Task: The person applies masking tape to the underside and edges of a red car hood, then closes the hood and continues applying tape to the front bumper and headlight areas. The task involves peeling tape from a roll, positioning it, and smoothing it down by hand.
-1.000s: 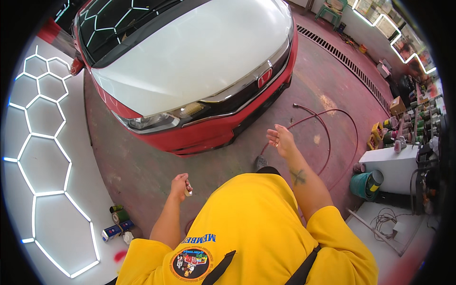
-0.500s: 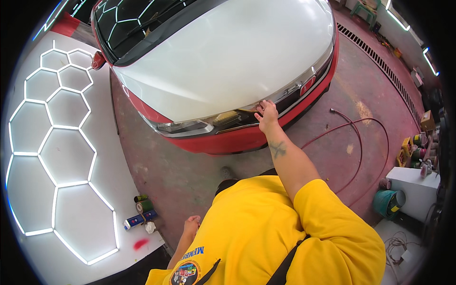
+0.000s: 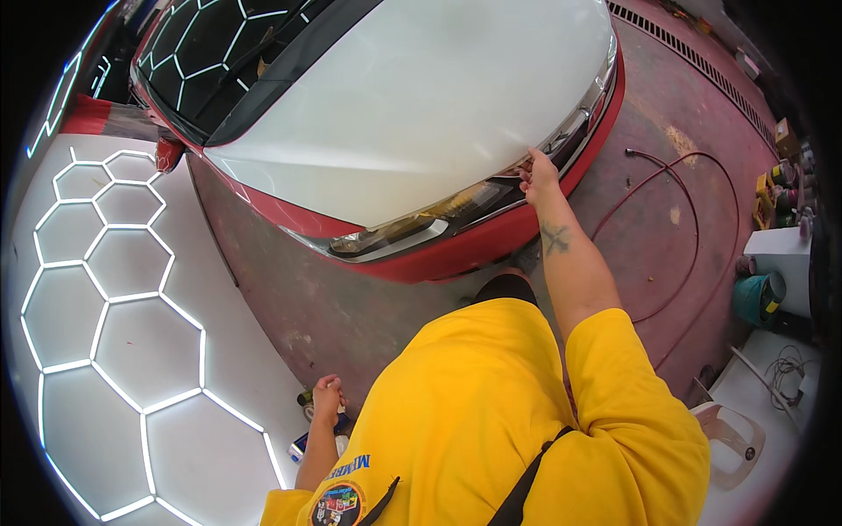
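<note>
A car with a white hood (image 3: 438,96) and red bumper (image 3: 412,270) stands before me. My right hand (image 3: 539,178) is at the front edge of the hood, beside the chrome trim, its fingers bent and drawn together. Whatever they may hold is too small to make out. Just left of it lies the headlight (image 3: 421,223), yellowish and clear. My left hand (image 3: 329,401) hangs low at my left side, away from the car, with curled fingers that hide anything inside them.
Bright hexagonal light strips (image 3: 145,412) cover the white panel on the left. A reddish hose (image 3: 697,219) loops over the floor at right, below a drain grate (image 3: 702,66). A teal bucket (image 3: 752,300), cans and a beige plastic chair (image 3: 732,447) stand along the right side.
My view and body have shifted. My right hand has moved right along the hood's front edge, away from the headlight. My left hand has risen slightly and stays curled.
</note>
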`<state>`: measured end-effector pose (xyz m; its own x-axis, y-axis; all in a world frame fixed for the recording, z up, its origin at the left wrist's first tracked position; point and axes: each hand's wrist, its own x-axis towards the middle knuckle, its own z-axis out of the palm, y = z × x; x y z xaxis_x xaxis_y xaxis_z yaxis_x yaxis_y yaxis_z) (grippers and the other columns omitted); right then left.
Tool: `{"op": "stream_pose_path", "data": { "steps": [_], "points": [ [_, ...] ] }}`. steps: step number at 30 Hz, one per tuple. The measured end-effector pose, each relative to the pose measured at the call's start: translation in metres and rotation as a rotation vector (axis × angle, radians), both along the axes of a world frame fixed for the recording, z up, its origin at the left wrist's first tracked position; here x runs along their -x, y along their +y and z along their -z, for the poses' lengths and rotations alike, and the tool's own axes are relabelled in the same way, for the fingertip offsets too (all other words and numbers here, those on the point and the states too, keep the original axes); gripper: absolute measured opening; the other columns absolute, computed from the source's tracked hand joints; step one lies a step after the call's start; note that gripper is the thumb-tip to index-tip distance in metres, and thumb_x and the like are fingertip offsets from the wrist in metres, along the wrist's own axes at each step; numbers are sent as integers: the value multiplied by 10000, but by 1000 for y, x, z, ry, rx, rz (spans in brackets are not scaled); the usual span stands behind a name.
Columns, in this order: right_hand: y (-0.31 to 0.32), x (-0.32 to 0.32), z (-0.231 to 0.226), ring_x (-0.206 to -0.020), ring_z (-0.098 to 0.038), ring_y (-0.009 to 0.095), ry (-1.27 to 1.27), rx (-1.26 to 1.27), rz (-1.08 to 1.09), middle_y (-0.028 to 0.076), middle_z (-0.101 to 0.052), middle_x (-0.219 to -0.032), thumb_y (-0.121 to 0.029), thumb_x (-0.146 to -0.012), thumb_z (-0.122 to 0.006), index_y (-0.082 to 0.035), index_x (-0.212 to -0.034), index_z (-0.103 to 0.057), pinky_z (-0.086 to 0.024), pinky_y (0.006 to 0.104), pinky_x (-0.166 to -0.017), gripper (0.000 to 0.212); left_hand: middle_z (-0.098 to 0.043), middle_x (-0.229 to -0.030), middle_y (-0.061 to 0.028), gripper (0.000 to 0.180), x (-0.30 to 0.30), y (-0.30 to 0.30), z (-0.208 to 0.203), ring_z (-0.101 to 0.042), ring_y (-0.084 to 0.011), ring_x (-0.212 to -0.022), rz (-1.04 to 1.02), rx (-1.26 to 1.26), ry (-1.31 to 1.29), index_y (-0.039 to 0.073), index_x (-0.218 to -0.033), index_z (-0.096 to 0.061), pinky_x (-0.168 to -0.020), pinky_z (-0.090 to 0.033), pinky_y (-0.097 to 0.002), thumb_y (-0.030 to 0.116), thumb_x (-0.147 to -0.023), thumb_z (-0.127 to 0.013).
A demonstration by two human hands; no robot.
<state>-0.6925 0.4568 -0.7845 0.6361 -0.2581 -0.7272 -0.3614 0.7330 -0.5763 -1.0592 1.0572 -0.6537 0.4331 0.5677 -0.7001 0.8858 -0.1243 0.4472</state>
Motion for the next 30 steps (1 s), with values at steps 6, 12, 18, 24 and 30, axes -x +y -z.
{"op": "stream_pose_path", "data": {
  "steps": [6,12,18,24,30],
  "points": [
    [13,10,0,-653,-490,104,-43,-65,-20,-30,-641,-923,-398,-1044,-636,-170,-1092,-643,-357,266,-559,233,-618,-781,-32,327,-47,-27,-21,-571,-136,-586,352,-80,39,29,-1369,-646,-574,-511,-326,137,-1062,-674],
    [27,18,6,-669,-556,124,-54,-114,17,8,-630,-968,-256,-1049,-643,-146,-1142,-643,-358,281,-524,144,-660,-813,-32,342,-42,-4,9,-608,-117,-674,408,-37,12,29,-1382,-641,-620,-503,-305,120,-1055,-683],
    [49,32,-1,-666,-573,79,-64,-44,-66,-28,-716,-965,-166,-1067,-628,-153,-1144,-679,-361,257,-516,94,-653,-817,-31,358,-44,17,9,-608,-122,-673,402,-20,44,29,-1403,-630,-622,-505,-307,121,-1061,-677],
    [76,37,9,-677,-585,79,-98,-39,-36,-25,-718,-970,-204,-1059,-691,-147,-1159,-673,-374,262,-515,117,-642,-814,-31,374,-35,12,3,-609,-123,-675,400,-49,82,37,-1423,-620,-614,-501,-300,118,-1062,-673],
    [84,32,19,-709,-601,88,-115,-46,35,-23,-682,-965,-210,-1079,-668,-143,-1134,-646,-392,262,-525,89,-638,-810,-31,377,-19,22,11,-609,-120,-679,333,-11,52,36,-1422,-621,-612,-501,-299,119,-1058,-680]
  ]
}}
